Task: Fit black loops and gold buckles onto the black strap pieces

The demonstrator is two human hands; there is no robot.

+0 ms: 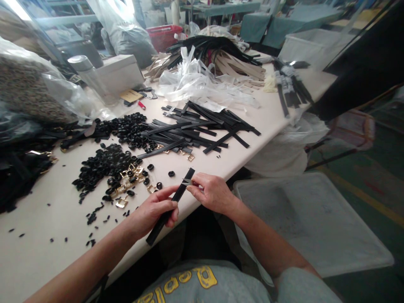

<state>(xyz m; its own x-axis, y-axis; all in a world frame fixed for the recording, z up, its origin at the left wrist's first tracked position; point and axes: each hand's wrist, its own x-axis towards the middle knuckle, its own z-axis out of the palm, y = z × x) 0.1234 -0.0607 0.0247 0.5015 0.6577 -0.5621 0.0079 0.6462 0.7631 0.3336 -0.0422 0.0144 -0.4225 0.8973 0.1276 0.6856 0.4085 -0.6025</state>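
Observation:
My left hand (160, 207) is closed round a flat black strap (155, 232), thumb on top, at the front edge of the table. The strap slants up and to the right, its far end free. Between the fingers of my right hand (210, 191) is a small pair of thread snips (187, 182), mostly hidden, with pointed metal blades lying across the strap near its upper end. Just beyond my hands are gold-coloured buckles (121, 203) and a heap of black strap loops (105, 166). A pile of similar black straps (189, 130) lies further back.
The white table (34, 265) has its edge along my right. Clear plastic wrapping (205, 86), a white box (121, 75) and a clear bottle (94, 80) stand towards the back. A large pale bin (315, 227) sits low on my right. Small black bits are scattered on the left.

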